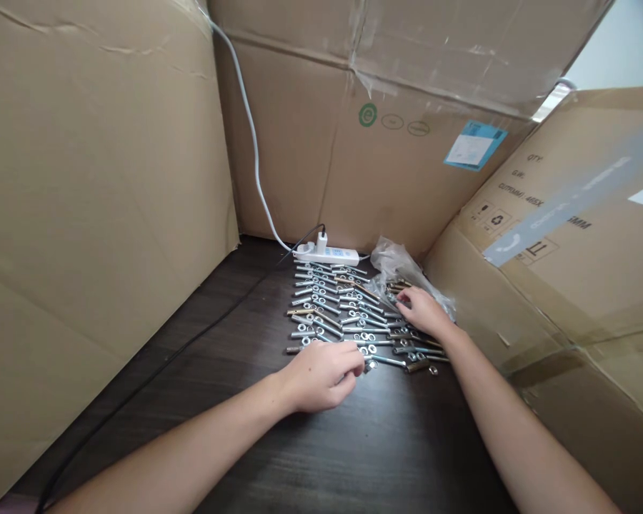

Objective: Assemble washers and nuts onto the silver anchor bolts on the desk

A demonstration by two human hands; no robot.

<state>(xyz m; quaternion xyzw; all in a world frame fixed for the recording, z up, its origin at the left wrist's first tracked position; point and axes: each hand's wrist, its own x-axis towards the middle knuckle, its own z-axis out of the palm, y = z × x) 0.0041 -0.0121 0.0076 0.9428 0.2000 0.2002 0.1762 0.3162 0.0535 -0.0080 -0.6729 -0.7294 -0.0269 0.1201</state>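
Okay, count two hands: left hand (pixel 324 377), fingers curled, beside dozens of silver metal bolts (pixel 390 361) and hex nuts (pixel 434 370), rowed on dark wood-grain surface (pixel 386 442); right hand (pixel 424 312), fingers bent, at one clear plastic bag (pixel 390 255), brass-coloured bolts (pixel 401 285) beside. Can't confirm anything pinched.

I have silvery and brassy bolts (pixel 390 361) lying flat before me in tight, uneven rows. Nuts (pixel 434 370) and rings (pixel 372 350) sit flat and loose among them. Sleeves (pixel 418 366), silvery or brownish, lie on their sides. Smallest bits too blurred to tell.
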